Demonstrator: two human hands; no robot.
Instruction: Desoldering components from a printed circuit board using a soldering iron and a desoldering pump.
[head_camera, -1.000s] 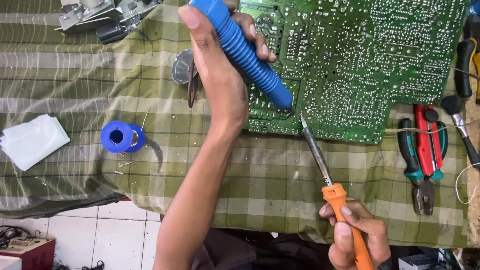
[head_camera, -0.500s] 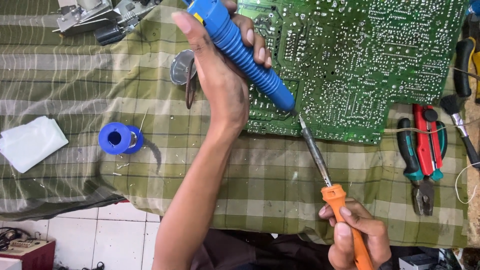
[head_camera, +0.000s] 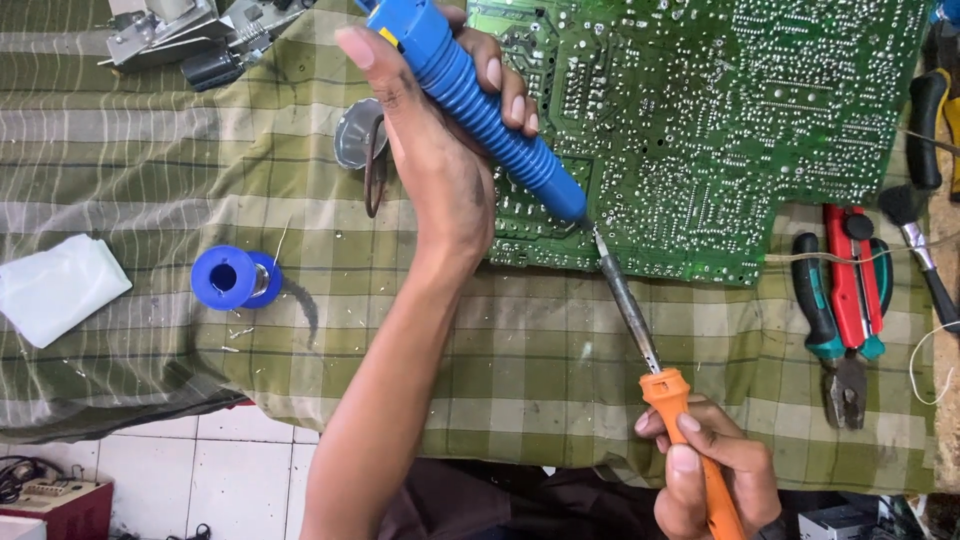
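Green circuit board (head_camera: 720, 130) lies at 1 o'clock on the table, with the work mid-way: left hand (head_camera: 440, 150) grip wrapped tight around the blue solder sucker (head_camera: 480, 100) and right hand (head_camera: 715, 475) grip closed on the orange soldering iron (head_camera: 660, 380), both tips meeting at one joint, not yet cleared.

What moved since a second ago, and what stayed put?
Very little moved. The left hand tipped the blue pump slightly, keeping its nozzle on the green board. The right hand kept its grip on the orange iron, nudging the tip closer to the nozzle. Nothing was picked up or let go. Blue spool and pliers stayed still.
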